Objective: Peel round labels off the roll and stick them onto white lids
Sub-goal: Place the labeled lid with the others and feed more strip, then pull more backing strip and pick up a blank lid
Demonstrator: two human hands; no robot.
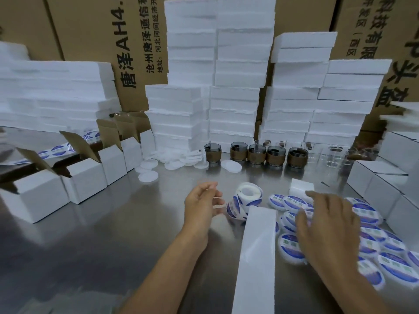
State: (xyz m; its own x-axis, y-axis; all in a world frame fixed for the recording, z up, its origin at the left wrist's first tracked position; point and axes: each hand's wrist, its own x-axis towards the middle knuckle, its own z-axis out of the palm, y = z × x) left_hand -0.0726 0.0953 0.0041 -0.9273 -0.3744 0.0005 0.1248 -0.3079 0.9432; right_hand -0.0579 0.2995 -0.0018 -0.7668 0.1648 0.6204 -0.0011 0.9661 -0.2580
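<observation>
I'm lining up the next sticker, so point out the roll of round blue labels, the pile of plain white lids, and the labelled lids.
Roll of round blue labels (246, 201), head view, white core.
Plain white lids (179, 158), head view, pile's middle.
Labelled lids (291, 245), head view, blue sticker face.

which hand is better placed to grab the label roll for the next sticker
Left, probably. The left hand hovers open right beside the label roll, fingers toward it. The right hand lies spread over the labelled lids, farther from the roll.
</observation>
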